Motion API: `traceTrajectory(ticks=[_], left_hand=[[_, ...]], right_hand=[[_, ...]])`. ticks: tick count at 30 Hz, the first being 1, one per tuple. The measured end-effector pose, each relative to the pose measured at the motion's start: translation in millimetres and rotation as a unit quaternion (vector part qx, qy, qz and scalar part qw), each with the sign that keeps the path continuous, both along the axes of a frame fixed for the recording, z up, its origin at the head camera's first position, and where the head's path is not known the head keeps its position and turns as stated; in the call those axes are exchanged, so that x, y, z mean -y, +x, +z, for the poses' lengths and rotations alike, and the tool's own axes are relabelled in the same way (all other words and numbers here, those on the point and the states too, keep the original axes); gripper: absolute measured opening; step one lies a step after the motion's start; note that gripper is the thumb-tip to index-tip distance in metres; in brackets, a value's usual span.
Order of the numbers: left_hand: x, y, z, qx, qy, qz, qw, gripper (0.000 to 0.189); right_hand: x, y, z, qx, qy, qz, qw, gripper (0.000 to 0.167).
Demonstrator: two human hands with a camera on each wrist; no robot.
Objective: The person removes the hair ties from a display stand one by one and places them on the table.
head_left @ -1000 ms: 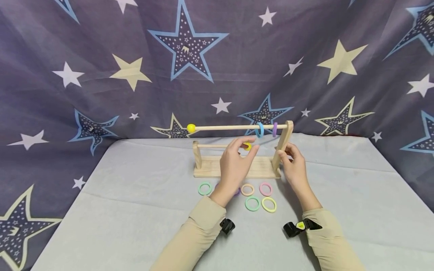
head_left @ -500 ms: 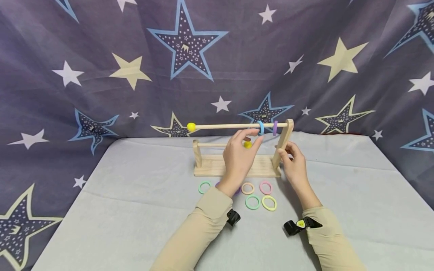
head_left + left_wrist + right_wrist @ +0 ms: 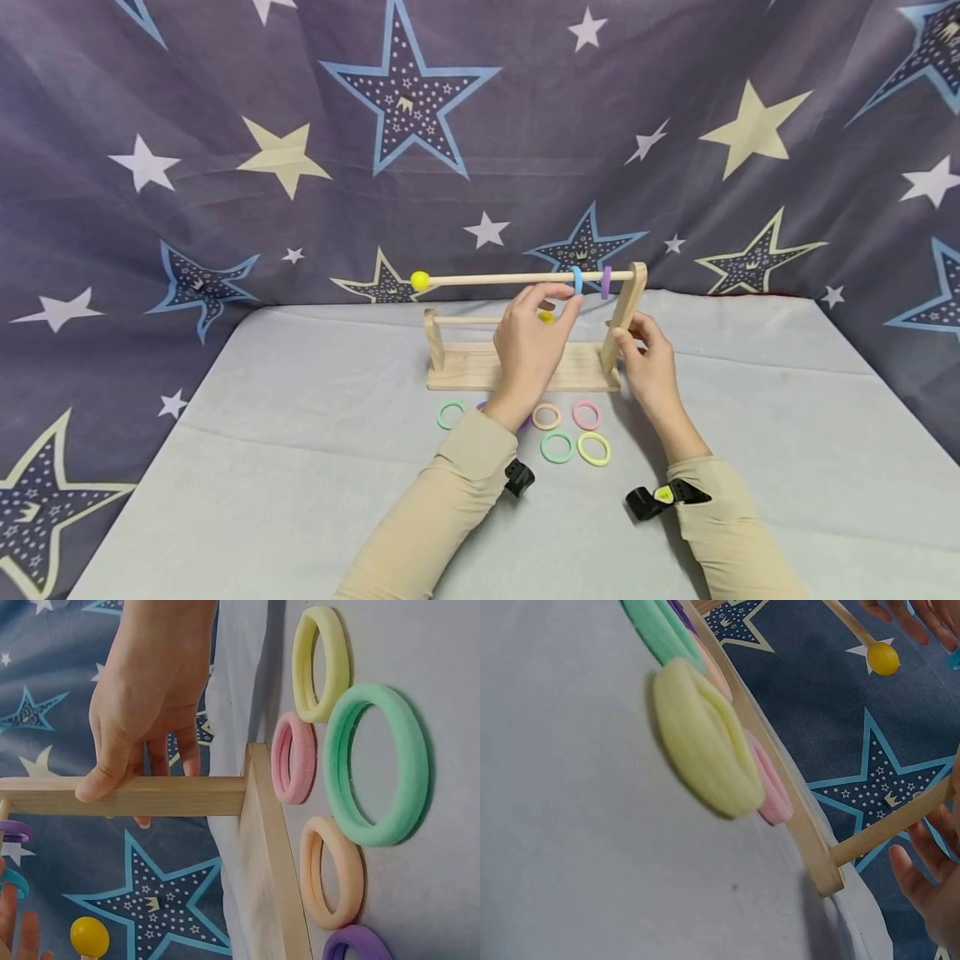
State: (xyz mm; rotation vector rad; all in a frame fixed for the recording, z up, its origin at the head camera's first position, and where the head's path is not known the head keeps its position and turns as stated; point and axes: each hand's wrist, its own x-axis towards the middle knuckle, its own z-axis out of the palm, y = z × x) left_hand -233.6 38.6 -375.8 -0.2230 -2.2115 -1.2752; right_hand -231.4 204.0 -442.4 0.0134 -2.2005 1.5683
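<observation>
In the head view a wooden stand (image 3: pixel 450 381) carries a long upper rod (image 3: pixel 487 280) ending in a yellow ball (image 3: pixel 420 281). A blue hair tie (image 3: pixel 577 272) and a purple hair tie (image 3: pixel 606 285) hang on this rod towards its right end. My left hand (image 3: pixel 529 342) pinches the lower edge of the blue hair tie between thumb and fingers. With the right hand (image 3: pixel 654 367) I hold the stand's tall right post (image 3: pixel 624 321); in the left wrist view the thumb lies on the post's near face, with fingers behind it.
Several loose hair ties lie before the stand, including a yellow one (image 3: pixel 594 449), a pink one (image 3: pixel 587 415), a peach one (image 3: pixel 546 417) and green ones. My left forearm partly covers a purple one. A lower rod (image 3: pixel 468 320) faces right. A star-patterned cloth hangs behind.
My left hand has moved up and right to the blue hair tie, which now sits slightly higher on the rod. The right hand has stayed at the post.
</observation>
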Motion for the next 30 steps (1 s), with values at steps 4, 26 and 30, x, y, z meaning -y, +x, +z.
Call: traceTrajectory(ticks=[4,26,30], left_hand=[[1.5,0.2,0.1,-0.006,0.005,0.002,1.0000,0.013],[22.2,8.0,3.8,-0.023,0.041,-0.009,0.9988,0.012],[27.7,8.7,5.0,-0.027,0.046,-0.007,0.9986,0.012]], right_hand=[[0,-1.5,-1.4,-0.006,0.002,-0.001,1.0000,0.032],[15,21.5,30.1,-0.031,0.002,0.009,0.9995,0.027],[12,17.0,24.3,-0.036,0.004,0.005,0.9993,0.027]])
